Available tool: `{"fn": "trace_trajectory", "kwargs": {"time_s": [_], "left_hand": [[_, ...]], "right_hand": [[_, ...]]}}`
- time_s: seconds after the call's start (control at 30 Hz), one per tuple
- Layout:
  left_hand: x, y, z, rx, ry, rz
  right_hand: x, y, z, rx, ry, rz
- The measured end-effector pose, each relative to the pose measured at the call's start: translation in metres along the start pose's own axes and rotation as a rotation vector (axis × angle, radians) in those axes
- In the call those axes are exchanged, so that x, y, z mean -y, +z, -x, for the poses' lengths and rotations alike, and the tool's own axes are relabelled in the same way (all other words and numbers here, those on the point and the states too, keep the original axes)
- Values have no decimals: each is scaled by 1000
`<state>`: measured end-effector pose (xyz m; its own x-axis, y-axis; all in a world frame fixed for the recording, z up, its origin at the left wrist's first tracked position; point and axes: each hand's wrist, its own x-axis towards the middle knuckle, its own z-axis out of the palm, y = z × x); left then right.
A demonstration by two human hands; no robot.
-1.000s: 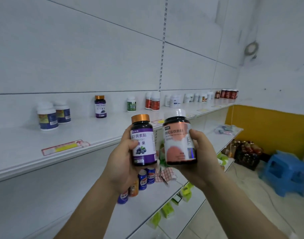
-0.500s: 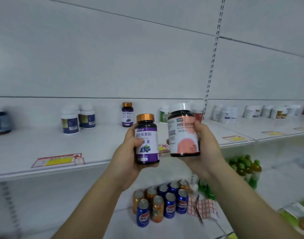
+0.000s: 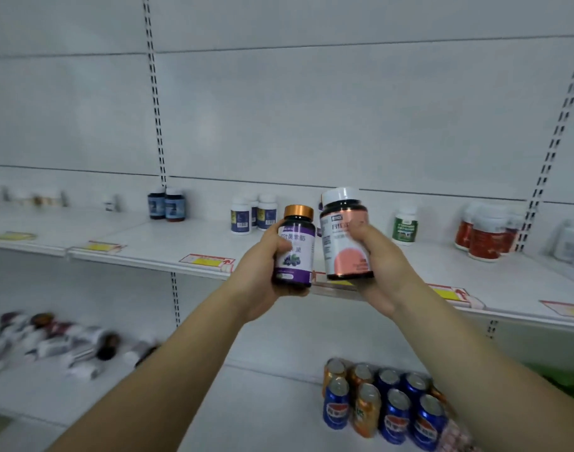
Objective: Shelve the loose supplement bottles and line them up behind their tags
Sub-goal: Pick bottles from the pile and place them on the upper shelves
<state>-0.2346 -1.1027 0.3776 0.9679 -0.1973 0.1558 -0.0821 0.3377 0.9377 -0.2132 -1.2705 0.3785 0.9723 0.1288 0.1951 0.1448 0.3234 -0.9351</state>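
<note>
My left hand [image 3: 257, 272] grips a dark bottle with a purple label and a copper cap [image 3: 295, 247]. My right hand [image 3: 381, 265] grips a larger dark bottle with a pink label and a white cap [image 3: 342, 236]. I hold both upright, side by side, in front of the white upper shelf [image 3: 168, 243]. On that shelf stand two dark blue bottles [image 3: 166, 205], white bottles with blue labels [image 3: 253, 215], a green-labelled bottle [image 3: 405, 225] and red-labelled bottles [image 3: 484, 236]. Yellow and red price tags [image 3: 207, 261] run along its front edge.
Several loose bottles [image 3: 57, 340] lie in a blurred heap on the lower shelf at the left. A pack of blue and orange drink cans [image 3: 383, 402] stands on the lower shelf under my right arm. Slotted uprights [image 3: 155, 93] divide the white back wall.
The view has swung left along the shelving. Both hands keep their bottles, and the heap of loose bottles has come into view at the lower left.
</note>
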Motion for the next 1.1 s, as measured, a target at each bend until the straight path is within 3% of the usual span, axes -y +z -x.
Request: {"fn": "trace_trajectory", "kwargs": {"time_s": [0.1,0.23,0.4,0.53,0.67,1.1], "left_hand": [[-7,0,-23,52,-29,-163],[-5,9,-76,92,-10,-436],[18,18,-140,158,33,-688],[36,22,-174,115,107,-786],[43,16,-205,-94,344,-1259],[59,20,-256,-110,350,-1380]], "right_hand": [[9,-6,-14,-60,-29,44],[20,-31,-36,-210,-116,279],[21,-71,-62,-313,-33,577],[22,-92,-74,-266,2,700],[27,-107,-89,-166,-24,868],[25,-134,-127,-53,-25,887]]}}
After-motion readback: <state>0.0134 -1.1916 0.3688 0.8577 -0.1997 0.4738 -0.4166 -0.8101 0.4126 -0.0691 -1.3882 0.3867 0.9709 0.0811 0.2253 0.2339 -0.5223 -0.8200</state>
